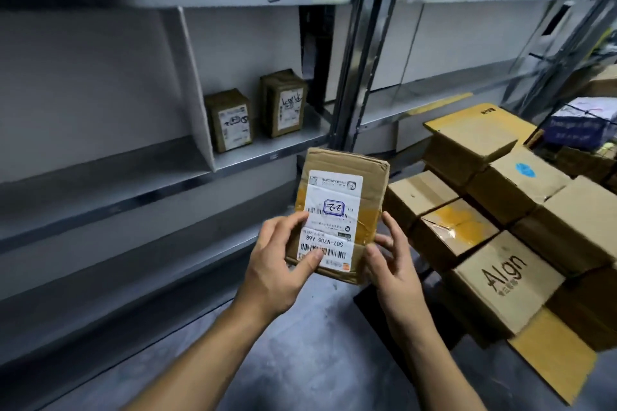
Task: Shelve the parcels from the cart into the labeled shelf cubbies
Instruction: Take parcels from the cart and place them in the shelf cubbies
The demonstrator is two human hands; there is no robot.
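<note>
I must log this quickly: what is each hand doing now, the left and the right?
Left hand: holds the parcel, thumb pressed on its label.
Right hand: grips the same parcel at its right edge.

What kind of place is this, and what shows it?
Probably a parcel depot or pickup storeroom: grey metal shelving with dividers holds two labelled boxes, cardboard parcels are stacked at the right, and the left hand and right hand hold a parcel bearing a barcode label.
</note>
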